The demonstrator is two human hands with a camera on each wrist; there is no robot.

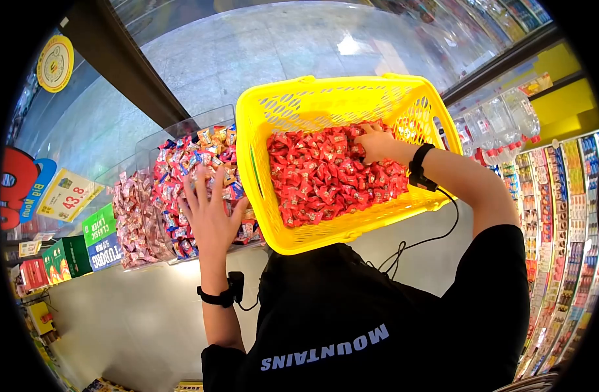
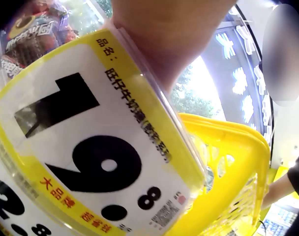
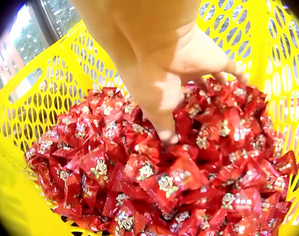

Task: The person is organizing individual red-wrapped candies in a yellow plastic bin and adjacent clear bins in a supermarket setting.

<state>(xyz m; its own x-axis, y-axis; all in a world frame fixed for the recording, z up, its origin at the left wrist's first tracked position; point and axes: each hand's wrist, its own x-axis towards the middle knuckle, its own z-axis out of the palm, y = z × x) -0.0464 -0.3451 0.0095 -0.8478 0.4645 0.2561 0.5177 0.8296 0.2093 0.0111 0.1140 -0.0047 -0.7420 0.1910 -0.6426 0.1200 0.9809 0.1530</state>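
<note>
A yellow perforated shopping basket [image 1: 247, 163] holds a heap of red-wrapped candies [image 1: 325, 176]. My right hand [image 1: 378, 144] reaches down into the heap near the basket's far right side. In the right wrist view its thumb [image 3: 164, 125] presses in among the wrappers, well apart from the fingers, whose tips are partly hidden by candies. My left hand [image 1: 211, 215], fingers spread and empty, is over a clear bin of mixed candies [image 1: 198, 147] left of the basket. A price card [image 2: 105, 147] marked 19.8 blocks much of the left wrist view.
Another clear bin holds pink-wrapped candies [image 1: 136, 215]. Farther left stand a 43.8 price sign [image 1: 70, 196] and a green and blue beer carton [image 1: 102, 238]. Clear bottles [image 1: 499, 124] are right of the basket, with stocked shelves [image 1: 561, 235] beyond. A cable [image 1: 436, 243] hangs from the right wrist.
</note>
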